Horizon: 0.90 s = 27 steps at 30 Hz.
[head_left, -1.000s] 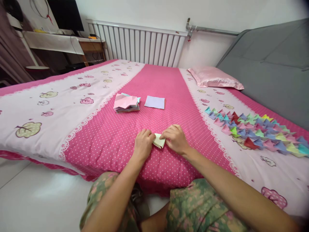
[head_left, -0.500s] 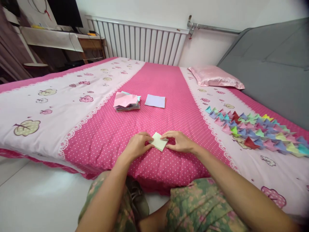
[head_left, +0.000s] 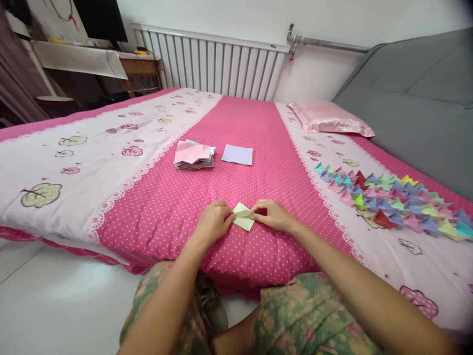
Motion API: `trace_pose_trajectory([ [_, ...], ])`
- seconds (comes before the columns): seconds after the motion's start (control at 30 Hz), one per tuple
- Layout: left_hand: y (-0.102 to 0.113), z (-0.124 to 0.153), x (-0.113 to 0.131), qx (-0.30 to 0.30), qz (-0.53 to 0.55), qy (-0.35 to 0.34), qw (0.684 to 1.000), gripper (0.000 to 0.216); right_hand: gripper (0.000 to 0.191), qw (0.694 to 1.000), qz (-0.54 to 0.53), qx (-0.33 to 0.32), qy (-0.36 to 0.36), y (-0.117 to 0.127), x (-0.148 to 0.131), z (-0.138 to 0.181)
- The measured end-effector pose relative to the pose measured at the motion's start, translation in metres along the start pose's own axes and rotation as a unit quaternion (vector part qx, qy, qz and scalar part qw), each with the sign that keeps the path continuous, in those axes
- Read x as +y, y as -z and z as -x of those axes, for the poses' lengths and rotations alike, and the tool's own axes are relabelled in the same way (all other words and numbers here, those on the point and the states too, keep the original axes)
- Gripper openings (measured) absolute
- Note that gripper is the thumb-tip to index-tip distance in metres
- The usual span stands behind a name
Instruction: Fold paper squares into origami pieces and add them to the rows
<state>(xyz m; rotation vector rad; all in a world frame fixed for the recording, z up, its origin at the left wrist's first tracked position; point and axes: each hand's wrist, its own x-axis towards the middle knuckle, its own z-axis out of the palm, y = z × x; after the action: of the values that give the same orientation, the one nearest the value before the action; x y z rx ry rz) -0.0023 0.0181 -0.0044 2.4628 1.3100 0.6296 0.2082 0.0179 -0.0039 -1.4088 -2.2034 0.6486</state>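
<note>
Both the left hand (head_left: 213,223) and right hand (head_left: 271,215) pinch a small pale-green folded paper square (head_left: 243,217) on the pink dotted bedspread (head_left: 236,128); light, creasable (easily crumpled), best held at its corners.

You are in a home bedroom: a wide bed (head_left: 111,162) with a pink dotted and tree-print cover fills the view, a satin pillow (head_left: 328,118) lies by a grey padded headboard (head_left: 414,103), and a white radiator (head_left: 210,64) lines the wall beside a cluttered desk (head_left: 92,59).
</note>
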Motion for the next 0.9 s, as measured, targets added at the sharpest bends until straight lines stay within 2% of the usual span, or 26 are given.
trace_pose_trajectory([
  [0.17,-0.013,-0.002,0.005,0.054,-0.049,0.062,0.995,0.015,0.012,0.996,-0.006,0.056,-0.076,-0.013,-0.003,-0.004],
  [0.27,-0.017,-0.003,0.008,0.077,-0.068,0.098,0.990,0.010,0.018,0.988,-0.042,0.092,-0.114,-0.018,-0.004,-0.004],
  [0.37,-0.016,-0.004,0.009,0.073,-0.064,0.093,0.991,0.014,0.015,0.986,-0.045,0.111,-0.117,-0.019,-0.004,-0.004],
  [0.47,-0.016,-0.006,0.006,0.048,-0.048,0.024,0.997,0.023,0.012,0.991,-0.008,0.090,-0.096,-0.018,0.000,-0.005],
  [0.57,-0.019,-0.007,0.000,-0.006,-0.005,-0.074,0.997,0.030,0.024,0.997,0.021,0.051,-0.049,-0.014,0.002,-0.005],
  [0.63,-0.022,-0.006,-0.003,-0.047,0.026,-0.111,0.992,0.035,0.033,0.999,0.033,0.014,-0.003,-0.009,0.003,-0.003],
  [0.77,-0.021,-0.003,-0.008,-0.075,0.029,-0.110,0.991,0.049,0.051,0.995,0.049,-0.044,0.075,0.000,0.002,0.002],
  [0.9,-0.015,0.001,-0.010,-0.086,0.043,-0.104,0.990,0.064,0.049,0.993,0.058,-0.036,0.096,0.000,0.003,0.004],
])
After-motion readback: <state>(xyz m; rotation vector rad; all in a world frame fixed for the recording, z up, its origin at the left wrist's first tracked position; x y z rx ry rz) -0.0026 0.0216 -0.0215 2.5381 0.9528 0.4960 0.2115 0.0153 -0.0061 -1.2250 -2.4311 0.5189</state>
